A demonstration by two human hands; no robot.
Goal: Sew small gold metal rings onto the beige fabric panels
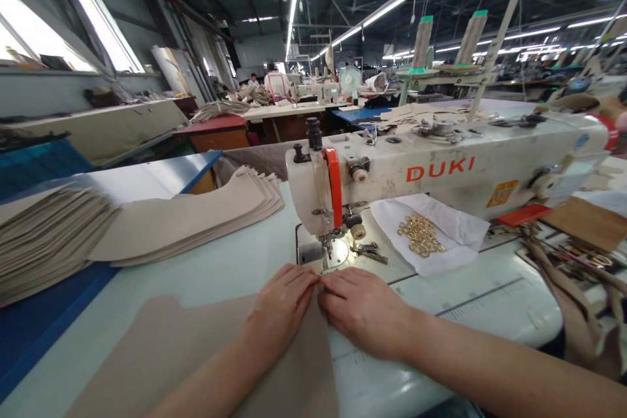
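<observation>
My left hand (287,300) and my right hand (362,310) meet fingertip to fingertip just in front of the presser foot of a white sewing machine (382,173). Their fingers are closed on the upper edge of a beige fabric piece (196,353), which spreads over the pale table toward me and to the left. The fingers cover the exact spot they pinch, and whether a small part is also between them I cannot make out. A bit of beige material (311,266) shows by the needle plate (340,251).
Gold metal rings or hooks (422,235) lie on white paper (455,248) right of the needle. Small thread snips (369,251) rest on the machine bed. Stacked beige pieces (196,215) stand at left. Straps (573,300) hang at right. Thread cones (471,39) rise behind.
</observation>
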